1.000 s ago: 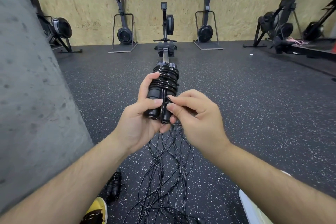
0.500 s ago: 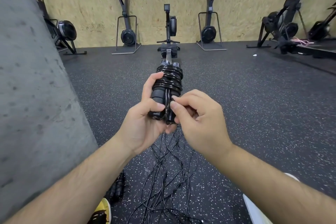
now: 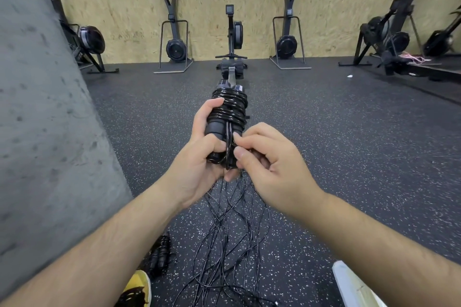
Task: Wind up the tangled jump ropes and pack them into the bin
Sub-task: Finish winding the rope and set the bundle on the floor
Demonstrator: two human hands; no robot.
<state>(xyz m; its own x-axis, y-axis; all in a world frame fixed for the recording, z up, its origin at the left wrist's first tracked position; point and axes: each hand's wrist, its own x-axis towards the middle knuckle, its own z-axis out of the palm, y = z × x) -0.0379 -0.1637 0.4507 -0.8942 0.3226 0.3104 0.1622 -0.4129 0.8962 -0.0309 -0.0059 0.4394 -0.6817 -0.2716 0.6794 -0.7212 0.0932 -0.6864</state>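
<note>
While left hand (image 3: pixel 199 159) grips wound jump rope (image 3: pixel 229 107), right hand (image 3: pixel 272 164) pinches cord (image 3: pixel 228 142).

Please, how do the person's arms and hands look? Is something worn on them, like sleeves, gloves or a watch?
Nothing worn shows. The left forearm and right forearm are bare to the frame edge, no sleeves, with some hair. The left hand and right hand have no gloves; no ring or watch shows. Visible nails are short.
</note>
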